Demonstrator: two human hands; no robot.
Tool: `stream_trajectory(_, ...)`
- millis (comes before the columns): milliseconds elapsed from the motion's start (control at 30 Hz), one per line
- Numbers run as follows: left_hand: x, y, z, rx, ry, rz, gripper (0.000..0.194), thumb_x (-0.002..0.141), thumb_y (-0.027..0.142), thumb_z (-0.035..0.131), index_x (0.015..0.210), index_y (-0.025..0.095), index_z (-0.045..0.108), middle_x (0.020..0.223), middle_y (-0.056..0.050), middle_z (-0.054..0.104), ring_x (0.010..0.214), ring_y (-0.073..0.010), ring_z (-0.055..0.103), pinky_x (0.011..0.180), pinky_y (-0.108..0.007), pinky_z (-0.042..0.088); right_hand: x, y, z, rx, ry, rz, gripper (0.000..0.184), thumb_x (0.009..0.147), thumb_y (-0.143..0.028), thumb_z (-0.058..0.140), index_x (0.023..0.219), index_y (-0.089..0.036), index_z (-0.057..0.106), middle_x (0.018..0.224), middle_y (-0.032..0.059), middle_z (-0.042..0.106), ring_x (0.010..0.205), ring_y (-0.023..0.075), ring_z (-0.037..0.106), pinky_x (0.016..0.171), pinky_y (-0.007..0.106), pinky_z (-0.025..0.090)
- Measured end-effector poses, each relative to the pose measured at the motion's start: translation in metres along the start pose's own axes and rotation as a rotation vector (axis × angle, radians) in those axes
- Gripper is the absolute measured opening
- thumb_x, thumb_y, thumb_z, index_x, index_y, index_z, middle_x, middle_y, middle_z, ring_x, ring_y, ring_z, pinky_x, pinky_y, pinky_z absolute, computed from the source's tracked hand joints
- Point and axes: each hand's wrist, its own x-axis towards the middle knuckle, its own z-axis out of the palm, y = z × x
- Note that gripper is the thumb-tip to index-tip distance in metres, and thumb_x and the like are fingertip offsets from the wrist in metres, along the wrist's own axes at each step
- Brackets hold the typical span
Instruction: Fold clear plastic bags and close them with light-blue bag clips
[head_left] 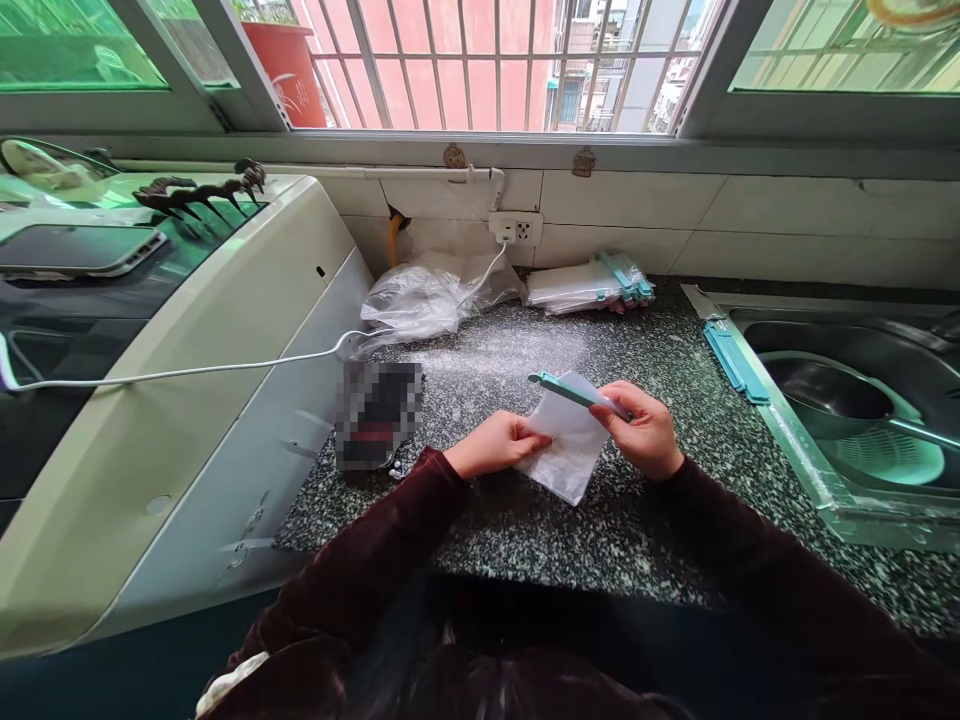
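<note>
Head view: soft white bag and stiff clip strip between two hands

Both hands are closed on something, low above the speckled counter [465, 545]. The left hand [491, 445] pinches the left side of a flat white bag [564, 455] between thumb and fingers. The right hand [643, 432] grips the right end of a blue-green clip strip [564, 390], with the thumb pressed on top. This strip lies along the upper edge of the bag and looks to touch it, but whether it is fully closed around the edge, I cannot tell. The bag hangs tilted, one corner pointing down toward the counter.

As I judge, the bag is very light, soft and rather slippery, and it can wrinkle or slide if it is held only at one corner. It is better to take it flat near the edge, close to the strip. The strip seems stiff and light, probably of plastic; an end gives good hold for the fingers, but its narrow body could twist, and too strong bending might crack it.

Behind, near the wall, is a pile of similar bags [566, 287] with clips, beside a crumpled clear plastic bag [420, 300]. More blue strips [735, 362] lie on the left rim of the sink [806, 455]
</note>
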Motion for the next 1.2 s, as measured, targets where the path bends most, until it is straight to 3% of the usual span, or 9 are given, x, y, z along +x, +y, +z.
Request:
stream_trajectory(133, 0.001, 0.002, 0.000, -0.142, 0.098, 0.109, 0.036, 0.066, 0.044, 0.068, 0.080, 0.011, 0.064, 0.073, -0.003, 0.062, 0.066, -0.0135, 0.052, 0.060, -0.025, 0.042, 0.000, -0.001, 0.002, 0.037, -0.123, 0.065, 0.027, 0.080, -0.044, 0.056, 0.076, -0.019, 0.063, 0.074, 0.0044, 0.061, 0.067, 0.0147, 0.055, 0.060, 0.027, 0.045)
stream_trajectory(333, 0.004, 0.006, 0.006, -0.378, 0.260, 0.206, 0.037, 0.062, 0.048, 0.071, 0.072, 0.013, 0.062, 0.070, -0.002, 0.061, 0.069, -0.0133, 0.054, 0.069, -0.027, 0.046, -0.003, -0.007, 0.013, 0.100, -0.271, 0.091, 0.028, 0.079, -0.046, 0.057, 0.077, -0.019, 0.063, 0.075, 0.0045, 0.063, 0.067, 0.0152, 0.056, 0.063, 0.029, 0.046)
stream_trajectory(400, 0.003, 0.006, 0.007, -0.435, 0.311, 0.212, 0.037, 0.061, 0.048, 0.072, 0.073, 0.014, 0.063, 0.072, -0.002, 0.063, 0.071, -0.0137, 0.055, 0.071, -0.029, 0.046, -0.005, -0.006, 0.016, 0.124, -0.268, 0.166, 0.030, 0.076, -0.047, 0.060, 0.085, -0.019, 0.062, 0.079, 0.0047, 0.064, 0.069, 0.0158, 0.057, 0.063, 0.029, 0.047)
stream_trajectory(533, 0.003, 0.003, 0.003, -0.539, 0.416, 0.201, 0.041, 0.060, 0.048, 0.073, 0.080, 0.014, 0.064, 0.080, -0.003, 0.067, 0.077, -0.0161, 0.059, 0.076, -0.031, 0.047, -0.006, 0.001, 0.020, 0.240, -0.274, 0.343, 0.053, 0.069, -0.053, 0.065, 0.107, -0.018, 0.055, 0.090, 0.0070, 0.064, 0.073, 0.0175, 0.059, 0.064, 0.031, 0.049)
stream_trajectory(733, 0.005, 0.001, -0.003, -0.586, 0.533, 0.198, 0.049, 0.053, 0.054, 0.076, 0.079, 0.014, 0.066, 0.082, -0.004, 0.069, 0.079, -0.0177, 0.060, 0.079, -0.033, 0.048, -0.010, 0.004, 0.025, 0.318, -0.455, 0.426, 0.039, 0.069, -0.052, 0.064, 0.081, -0.015, 0.061, 0.071, 0.0030, 0.062, 0.064, 0.0150, 0.054, 0.060, 0.030, 0.046)
stream_trajectory(900, 0.008, -0.002, -0.002, -0.620, 0.581, 0.186, 0.048, 0.049, 0.054, 0.077, 0.075, 0.015, 0.067, 0.079, -0.003, 0.070, 0.079, -0.0174, 0.061, 0.082, -0.033, 0.047, -0.013, 0.002, 0.030, 0.241, -0.413, 0.426, 0.032, 0.070, -0.046, 0.061, 0.062, -0.015, 0.055, 0.055, -0.0020, 0.052, 0.053, 0.0101, 0.045, 0.051, 0.025, 0.039)
stream_trajectory(1067, 0.011, -0.004, -0.001, -0.667, 0.616, 0.151, 0.050, 0.045, 0.056, 0.077, 0.071, 0.015, 0.068, 0.076, -0.003, 0.070, 0.076, -0.0179, 0.062, 0.079, -0.034, 0.047, -0.012, 0.006, 0.031, 0.177, -0.396, 0.338, 0.028, 0.073, -0.041, 0.057, 0.060, -0.016, 0.053, 0.054, -0.0023, 0.051, 0.052, 0.0095, 0.044, 0.050, 0.024, 0.037)
stream_trajectory(1200, 0.012, -0.005, -0.003, -0.682, 0.612, 0.098, 0.051, 0.044, 0.056, 0.078, 0.070, 0.013, 0.068, 0.072, -0.005, 0.070, 0.069, -0.0178, 0.062, 0.071, -0.032, 0.048, -0.008, 0.013, 0.025, -0.006, -0.154, 0.199, 0.022, 0.075, -0.038, 0.059, 0.082, -0.017, 0.058, 0.066, 0.0005, 0.057, 0.057, 0.0123, 0.049, 0.055, 0.027, 0.043)
